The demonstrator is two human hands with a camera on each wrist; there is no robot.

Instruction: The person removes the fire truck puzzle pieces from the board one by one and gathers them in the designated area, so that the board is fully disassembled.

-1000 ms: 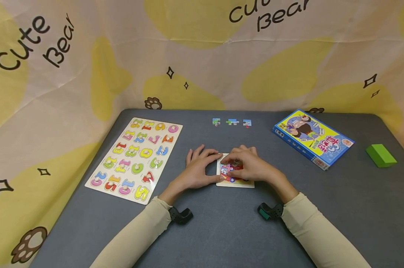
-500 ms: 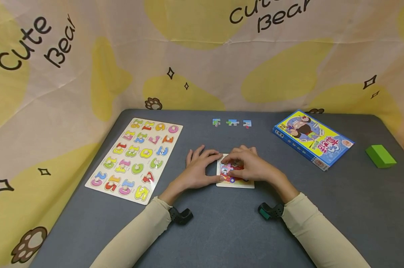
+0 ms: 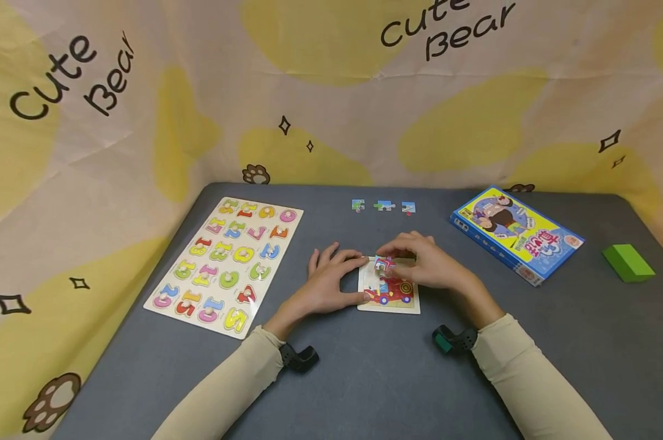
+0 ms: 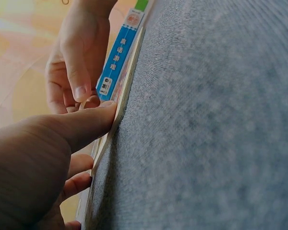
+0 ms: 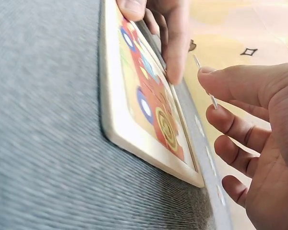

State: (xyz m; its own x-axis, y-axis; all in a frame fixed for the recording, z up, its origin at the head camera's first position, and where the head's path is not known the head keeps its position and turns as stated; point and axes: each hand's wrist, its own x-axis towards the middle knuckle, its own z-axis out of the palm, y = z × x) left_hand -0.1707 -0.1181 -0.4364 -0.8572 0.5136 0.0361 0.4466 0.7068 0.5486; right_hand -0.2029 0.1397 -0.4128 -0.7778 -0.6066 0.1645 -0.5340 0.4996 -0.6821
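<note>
A small jigsaw board (image 3: 391, 310) with a pale frame and a picture of a red vehicle lies on the grey table. My left hand (image 3: 328, 286) holds its left side, thumb at the near corner and fingers at the far one. Between thumb and forefinger my right hand (image 3: 432, 264) pinches a small jigsaw piece (image 3: 383, 265), raised above the board. Seen edge-on in the right wrist view, that piece (image 5: 213, 100) is thin, and the other fingers curl loosely. Bare pale backing shows in the board's upper left part.
Three loose jigsaw pieces (image 3: 384, 206) lie in a row at the back. To the left is a number board (image 3: 285, 244) with knobbed numerals. A blue and yellow box (image 3: 551, 247) and a green block (image 3: 628, 263) stand on the right. A patterned cloth hangs behind.
My right hand has lifted up and slightly right from the board with the jigsaw piece, baring more of the picture. The left hand keeps its place on the board; the view has tilted slightly.
</note>
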